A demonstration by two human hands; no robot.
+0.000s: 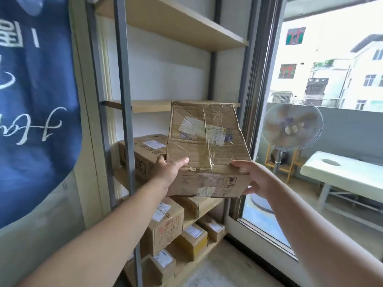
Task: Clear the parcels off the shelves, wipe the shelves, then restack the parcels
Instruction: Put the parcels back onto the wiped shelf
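A worn cardboard parcel (207,150) with torn tape and labels is held up in front of the metal shelf unit (122,83). My left hand (167,170) grips its near left corner, thumb on top. My right hand (255,179) grips its near right corner, thumb on the top face. Its far edge is level with the bare middle shelf board (151,106). Behind it on the shelf below lies a long brown parcel (143,154). Further down stand several smaller parcels, among them a box with red writing (165,228) and a yellowish box (193,240).
The top shelf board (182,23) holds nothing. A blue banner (35,96) hangs at the left. To the right a glass door (259,100) gives onto a balcony with a standing fan (292,127) and a white massage bed (344,175).
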